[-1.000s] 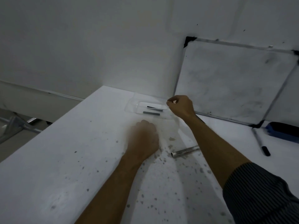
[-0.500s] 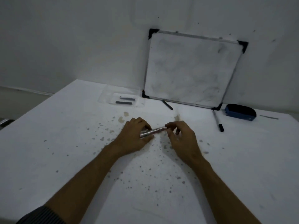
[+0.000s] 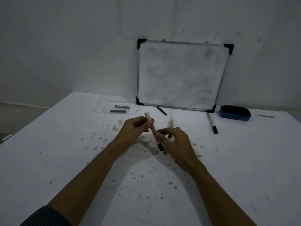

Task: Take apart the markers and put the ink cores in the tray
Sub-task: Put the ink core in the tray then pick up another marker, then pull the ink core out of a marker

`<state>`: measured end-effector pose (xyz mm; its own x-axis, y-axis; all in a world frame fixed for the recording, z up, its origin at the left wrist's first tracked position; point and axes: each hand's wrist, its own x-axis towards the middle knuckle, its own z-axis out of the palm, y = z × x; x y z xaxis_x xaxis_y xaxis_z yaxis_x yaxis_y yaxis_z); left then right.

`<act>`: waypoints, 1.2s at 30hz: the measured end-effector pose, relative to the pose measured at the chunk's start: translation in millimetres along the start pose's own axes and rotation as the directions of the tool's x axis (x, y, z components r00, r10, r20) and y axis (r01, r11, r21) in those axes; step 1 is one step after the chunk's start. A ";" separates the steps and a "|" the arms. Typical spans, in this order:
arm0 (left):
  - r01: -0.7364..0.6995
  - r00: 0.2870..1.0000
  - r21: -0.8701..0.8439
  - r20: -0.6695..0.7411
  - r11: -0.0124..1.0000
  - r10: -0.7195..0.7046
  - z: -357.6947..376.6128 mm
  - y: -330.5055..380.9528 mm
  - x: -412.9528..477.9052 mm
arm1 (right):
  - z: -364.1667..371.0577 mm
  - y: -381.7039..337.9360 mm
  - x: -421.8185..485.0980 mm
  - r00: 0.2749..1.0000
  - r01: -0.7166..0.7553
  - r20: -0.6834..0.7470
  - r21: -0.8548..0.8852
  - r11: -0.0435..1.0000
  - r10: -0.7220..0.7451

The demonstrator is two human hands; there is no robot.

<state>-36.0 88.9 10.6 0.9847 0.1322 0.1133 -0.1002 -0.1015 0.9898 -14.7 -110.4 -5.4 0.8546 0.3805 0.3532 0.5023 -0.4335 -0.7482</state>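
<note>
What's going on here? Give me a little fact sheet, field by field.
left hand: grips upper part of marker
right hand: pinches marker lower down
marker: tilted, black end toward table
tray: clear, holds two dark ink cores
whiteboard: leans on wall
also on table: second marker, blue eraser
</note>
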 end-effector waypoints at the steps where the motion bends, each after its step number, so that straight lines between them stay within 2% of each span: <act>1: 0.030 1.000 -0.098 0.010 0.995 -0.029 5.7 -1.5 5.9 | 0.5 -2.2 2.5 1.000 -0.010 -0.009 0.023 1.000 0.010; 3: 0.108 0.994 -0.268 0.032 0.957 -0.103 17.2 -6.6 15.7 | -0.3 -2.8 12.5 0.999 -0.026 -0.033 -0.017 1.000 0.026; 4: 0.135 0.991 -0.300 0.031 0.944 -0.132 21.1 -10.0 19.3 | -1.7 0.0 20.5 0.998 -0.039 -0.048 -0.049 0.998 0.037; 10: 0.157 0.985 -0.268 -0.034 0.950 -0.172 23.1 -26.4 29.1 | -7.4 25.6 89.3 0.979 -0.164 -0.153 -0.167 0.972 0.139; 14: 0.115 0.990 -0.256 -0.048 0.960 -0.131 24.6 -30.3 31.0 | 5.6 49.7 135.8 0.976 -0.213 -0.050 -0.435 0.875 0.212; 16: 0.117 0.990 -0.262 -0.041 0.958 -0.132 23.2 -32.4 33.0 | 14.5 56.0 148.6 0.967 -0.247 -0.059 -0.463 0.851 0.248; 21: 0.113 0.992 -0.256 -0.017 0.960 -0.122 20.2 -34.1 35.0 | 24.9 63.2 160.6 0.961 -0.275 -0.159 -0.484 0.830 0.226; 25: 0.132 0.990 -0.258 -0.009 0.957 -0.139 20.6 -30.7 33.0 | 16.7 57.3 151.1 0.960 -0.276 -0.169 -0.447 0.851 0.223; 29: 0.128 0.991 -0.211 -0.010 0.969 -0.134 22.2 -26.3 29.1 | -3.9 39.7 121.8 0.981 -0.161 -0.158 -0.352 0.922 0.110; 34: 0.114 0.977 -0.095 0.193 0.989 -0.094 23.5 -19.1 17.8 | -24.5 11.4 57.6 0.977 -0.069 -0.211 -0.207 0.976 0.024; 36: 0.098 0.963 -0.063 0.257 0.993 -0.079 27.0 -14.9 12.8 | -28.0 3.5 31.4 0.962 -0.071 -0.269 -0.106 0.992 0.040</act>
<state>-18.0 65.5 -5.1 0.9930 -0.1177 0.0089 -0.0120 -0.0261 0.9996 17.5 -122.9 18.8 0.8781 0.1292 0.4607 0.4514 -0.5432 -0.7079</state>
